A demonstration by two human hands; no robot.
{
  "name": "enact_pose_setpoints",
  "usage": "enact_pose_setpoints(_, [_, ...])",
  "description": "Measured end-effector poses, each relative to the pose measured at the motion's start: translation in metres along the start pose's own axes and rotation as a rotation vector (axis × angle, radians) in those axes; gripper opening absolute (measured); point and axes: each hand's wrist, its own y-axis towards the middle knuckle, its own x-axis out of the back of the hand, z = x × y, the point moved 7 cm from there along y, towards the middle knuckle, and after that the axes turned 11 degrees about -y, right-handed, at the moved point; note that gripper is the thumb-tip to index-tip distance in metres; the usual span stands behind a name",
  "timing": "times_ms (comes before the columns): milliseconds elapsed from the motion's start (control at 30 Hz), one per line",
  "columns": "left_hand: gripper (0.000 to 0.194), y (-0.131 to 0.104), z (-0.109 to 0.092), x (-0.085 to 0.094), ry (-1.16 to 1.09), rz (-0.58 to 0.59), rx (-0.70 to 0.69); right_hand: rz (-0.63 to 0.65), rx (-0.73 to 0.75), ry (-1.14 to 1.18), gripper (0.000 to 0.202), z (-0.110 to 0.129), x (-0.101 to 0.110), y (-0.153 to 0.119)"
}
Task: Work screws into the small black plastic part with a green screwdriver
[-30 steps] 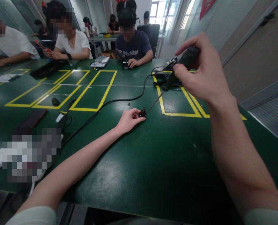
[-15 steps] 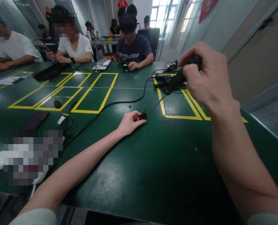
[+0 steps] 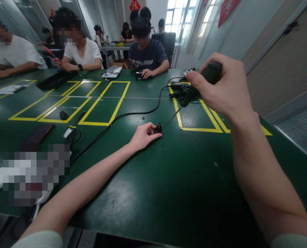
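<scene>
My left hand (image 3: 144,137) rests low over the green table and pinches a small black part (image 3: 158,128) between thumb and fingers. A short metallic-looking stub rises from the part's top; its exact kind is too small to make out. In my right hand (image 3: 224,84) is a screwdriver (image 3: 188,95) with a dark green handle, gripped with the thumb along its near side. Its thin shaft slants down to the left, and the tip meets the right side of the black part. Whether a screw sits under the tip cannot be seen.
Yellow tape (image 3: 119,103) marks rectangles on the green table (image 3: 174,193). A black cable (image 3: 135,112) crosses toward a pile of black cables (image 3: 177,90). At left lie a dark phone-like slab (image 3: 38,134) and a blurred-out object (image 3: 37,172). Co-workers (image 3: 149,55) sit across.
My right thumb and fingers have shifted around the screwdriver handle, the thumb now stretched forward. The right hand has dropped slightly. My left hand and the black part stay in place.
</scene>
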Motion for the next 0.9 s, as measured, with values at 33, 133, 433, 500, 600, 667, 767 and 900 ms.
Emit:
enact_pose_setpoints(33, [0.027, 0.000, 0.000, 0.000, 0.002, 0.000, -0.002, 0.005, -0.001, 0.020, 0.031, -0.001, -0.001, 0.000])
enact_pose_setpoints(133, [0.027, 0.000, -0.001, 0.000, -0.003, 0.010, 0.003, 0.031, 0.033, 0.091, 0.019, -0.002, -0.003, 0.001])
enact_pose_setpoints(433, [0.022, -0.003, -0.012, -0.005, 0.042, -0.063, 0.066, 0.057, 0.016, 0.163, 0.014, -0.003, -0.009, 0.001])
enact_pose_setpoints(500, [0.023, -0.004, -0.014, -0.007, 0.074, -0.117, 0.085, 0.097, 0.017, 0.265, 0.010, -0.001, -0.015, -0.001])
enact_pose_setpoints(600, [0.026, -0.006, -0.013, -0.010, 0.098, -0.172, 0.112, 0.201, -0.023, 0.471, 0.013, 0.001, -0.029, -0.006])
enact_pose_setpoints(667, [0.027, -0.006, -0.012, -0.011, 0.098, -0.188, 0.123, 0.296, -0.053, 0.605, 0.029, 0.004, -0.041, -0.010])
enact_pose_setpoints(767, [0.027, -0.006, -0.011, -0.012, 0.103, -0.197, 0.119, 0.325, -0.100, 0.693, 0.040, 0.003, -0.048, -0.010])
enact_pose_setpoints(900, [0.028, -0.005, -0.011, -0.011, 0.099, -0.197, 0.120, 0.061, -0.169, 0.652, 0.031, -0.016, -0.032, -0.001])
